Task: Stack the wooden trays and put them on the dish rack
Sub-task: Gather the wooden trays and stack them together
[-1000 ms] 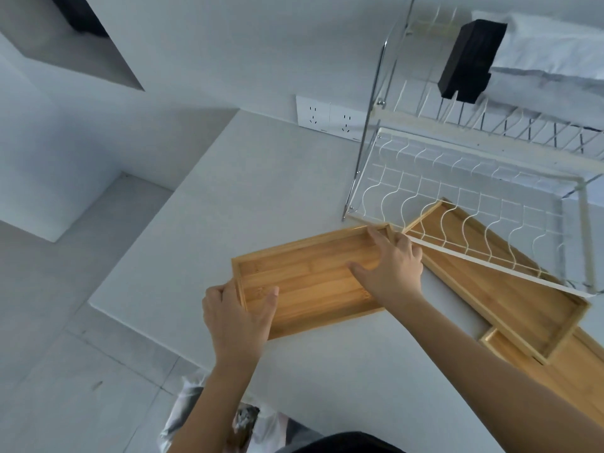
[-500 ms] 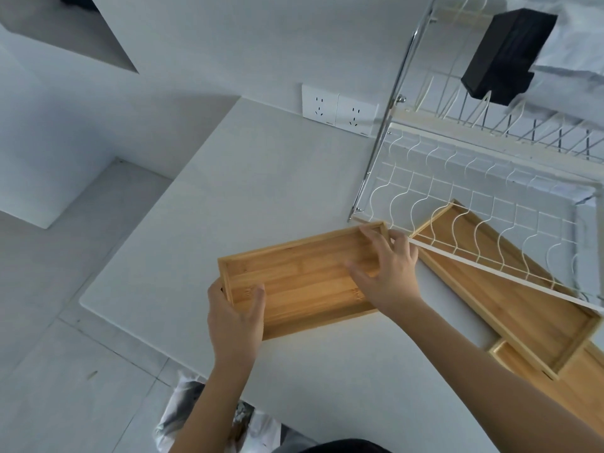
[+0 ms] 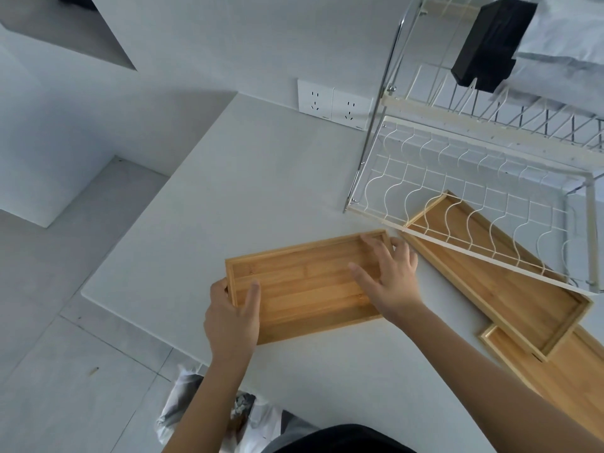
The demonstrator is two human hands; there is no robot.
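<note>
A small wooden tray (image 3: pixel 304 286) lies on the white counter (image 3: pixel 228 197). My left hand (image 3: pixel 232 318) grips its near-left corner, thumb inside the rim. My right hand (image 3: pixel 390 281) rests on the tray's right end with fingers spread over the far corner. A longer wooden tray (image 3: pixel 510 295) lies to the right, partly under the lower shelf of the white wire dish rack (image 3: pixel 483 191). A third wooden tray (image 3: pixel 555 371) lies beneath it at the right edge, partly hidden by my right forearm.
A double wall socket (image 3: pixel 333 104) sits on the wall behind the counter. A black object (image 3: pixel 490 44) and white cloth (image 3: pixel 565 27) occupy the rack's upper shelf. The counter's left edge drops to a tiled floor (image 3: pixel 65 371).
The small tray has slid slightly left and toward me under both hands. My left hand has shifted its grip further onto the corner.
</note>
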